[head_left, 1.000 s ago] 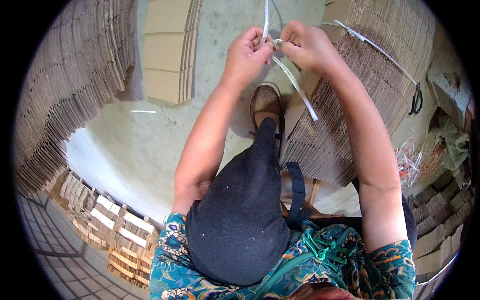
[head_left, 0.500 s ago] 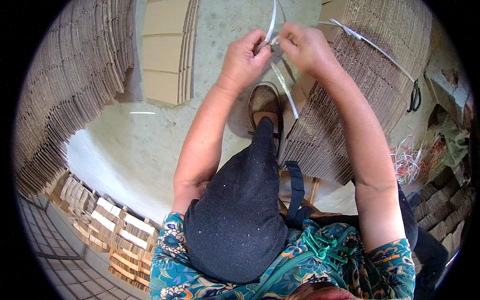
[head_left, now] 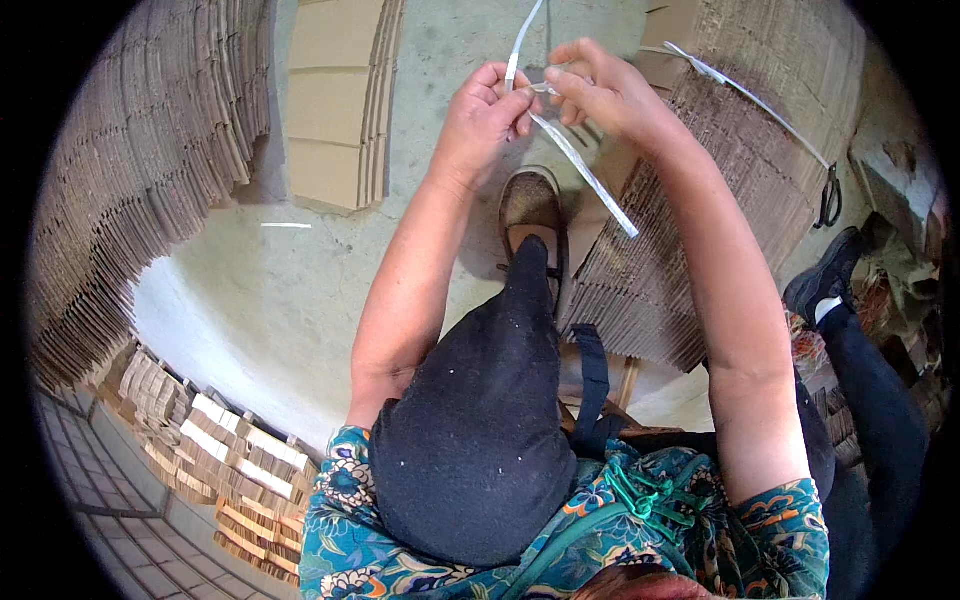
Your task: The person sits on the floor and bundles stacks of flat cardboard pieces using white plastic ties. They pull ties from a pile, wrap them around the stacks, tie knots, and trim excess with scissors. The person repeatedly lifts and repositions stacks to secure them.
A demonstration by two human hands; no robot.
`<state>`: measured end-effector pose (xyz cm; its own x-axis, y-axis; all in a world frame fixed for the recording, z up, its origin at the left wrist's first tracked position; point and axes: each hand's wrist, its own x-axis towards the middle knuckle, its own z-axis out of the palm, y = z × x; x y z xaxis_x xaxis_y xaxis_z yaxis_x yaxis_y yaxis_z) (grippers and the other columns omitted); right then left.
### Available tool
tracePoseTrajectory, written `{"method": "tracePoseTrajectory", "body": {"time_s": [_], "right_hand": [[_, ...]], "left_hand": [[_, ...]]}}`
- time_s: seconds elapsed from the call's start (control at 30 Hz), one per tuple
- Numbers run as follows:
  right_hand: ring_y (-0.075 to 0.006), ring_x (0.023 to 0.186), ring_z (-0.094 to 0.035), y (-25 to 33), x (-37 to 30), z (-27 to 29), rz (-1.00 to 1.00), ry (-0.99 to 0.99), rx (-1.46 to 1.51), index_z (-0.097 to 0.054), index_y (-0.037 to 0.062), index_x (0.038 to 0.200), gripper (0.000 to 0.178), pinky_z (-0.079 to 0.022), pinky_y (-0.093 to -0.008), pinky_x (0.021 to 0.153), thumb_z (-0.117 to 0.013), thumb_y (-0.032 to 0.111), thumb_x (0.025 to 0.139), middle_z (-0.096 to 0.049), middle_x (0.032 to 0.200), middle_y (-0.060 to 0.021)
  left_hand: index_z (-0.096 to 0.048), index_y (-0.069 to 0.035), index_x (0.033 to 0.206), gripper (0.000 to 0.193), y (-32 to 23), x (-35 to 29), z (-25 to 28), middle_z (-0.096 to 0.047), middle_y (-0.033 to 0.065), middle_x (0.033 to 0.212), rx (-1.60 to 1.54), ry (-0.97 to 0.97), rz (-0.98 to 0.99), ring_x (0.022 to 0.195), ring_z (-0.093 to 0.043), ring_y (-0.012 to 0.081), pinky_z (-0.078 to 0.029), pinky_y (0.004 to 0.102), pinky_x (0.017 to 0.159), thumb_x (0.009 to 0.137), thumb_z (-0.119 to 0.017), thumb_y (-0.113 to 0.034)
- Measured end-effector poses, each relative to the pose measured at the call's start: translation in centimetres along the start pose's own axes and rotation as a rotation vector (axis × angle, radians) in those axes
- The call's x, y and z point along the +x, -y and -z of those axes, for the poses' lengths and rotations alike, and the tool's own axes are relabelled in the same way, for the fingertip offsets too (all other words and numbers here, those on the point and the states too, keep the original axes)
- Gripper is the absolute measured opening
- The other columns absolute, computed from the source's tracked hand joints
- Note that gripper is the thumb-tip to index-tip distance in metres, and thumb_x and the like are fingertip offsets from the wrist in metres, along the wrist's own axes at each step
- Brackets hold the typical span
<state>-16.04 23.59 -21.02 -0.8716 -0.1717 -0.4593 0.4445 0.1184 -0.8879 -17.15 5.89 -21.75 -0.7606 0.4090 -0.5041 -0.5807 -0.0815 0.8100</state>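
Observation:
A white plastic strap (head_left: 585, 175) runs through my hands, its loose tail slanting down to the right and its other part rising out of view at the top. My left hand (head_left: 485, 115) is closed, pinching the strap between thumb and fingers. Just to its right, my right hand (head_left: 610, 92) pinches a short bit of strap with thumb and forefinger, the other fingers curled. A small loop or fold of strap lies between the two hands; its exact shape is too small to make out. Below them, my shoe (head_left: 532, 205) rests on the floor.
A stack of flat cardboard (head_left: 690, 230) stands at the right, a second strap (head_left: 750, 95) across it and black scissors (head_left: 829, 197) by its edge. More cardboard stacks (head_left: 150, 150) (head_left: 330, 110) rise at the left. Another person's leg (head_left: 870, 385) shows at the right.
The strap's loose tail has swung to the right, and my left hand has shifted slightly left. Another person's leg and black shoe have come into view at the right.

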Motion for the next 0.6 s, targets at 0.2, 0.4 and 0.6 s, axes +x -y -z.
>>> {"method": "tracePoseTrajectory", "body": {"time_s": [0.2, 0.4, 0.6], "right_hand": [[-0.0140, 0.072, -0.057, -1.4, -0.1, 0.0, 0.141, 0.159, -0.111, -0.047, -0.0048, 0.118, 0.042, -0.046, -0.0246, 0.068, -0.058, 0.018, 0.085, -0.060, 0.085, -0.0070], [-0.0122, 0.064, -0.057, -0.6, -0.3, -0.2, 0.054, 0.031, -0.132, -0.059, -0.0059, 0.103, 0.027, -0.048, -0.0268, 0.065, -0.052, 0.016, 0.088, -0.060, 0.078, -0.0058], [-0.0104, 0.057, -0.056, -0.3, 0.1, -0.5, -0.010, -0.047, -0.195, -0.060, -0.0021, 0.102, 0.030, -0.047, -0.0257, 0.058, -0.048, 0.023, 0.090, -0.058, 0.071, -0.0046]], "left_hand": [[-0.052, -0.006, 0.096, 0.011, -0.1, 0.2, 1.6, -0.058, 0.0016, 0.073, 0.074, -0.119, 0.006, 0.055, -0.047, 0.0059, -0.036, 0.0185, 0.049, 0.085, -0.054, -0.007], [-0.055, -0.005, 0.101, 0.019, 0.4, -1.6, 6.7, -0.060, 0.0046, 0.075, 0.451, -0.162, 0.165, 0.061, -0.054, 0.0114, -0.041, 0.0232, 0.054, 0.083, -0.058, -0.011], [-0.055, -0.006, 0.110, 0.044, 2.9, -6.7, 9.9, -0.060, 0.0164, 0.103, 1.321, -0.173, 0.232, 0.096, -0.058, 0.0325, -0.047, 0.0400, 0.079, 0.075, -0.069, -0.029]]}}
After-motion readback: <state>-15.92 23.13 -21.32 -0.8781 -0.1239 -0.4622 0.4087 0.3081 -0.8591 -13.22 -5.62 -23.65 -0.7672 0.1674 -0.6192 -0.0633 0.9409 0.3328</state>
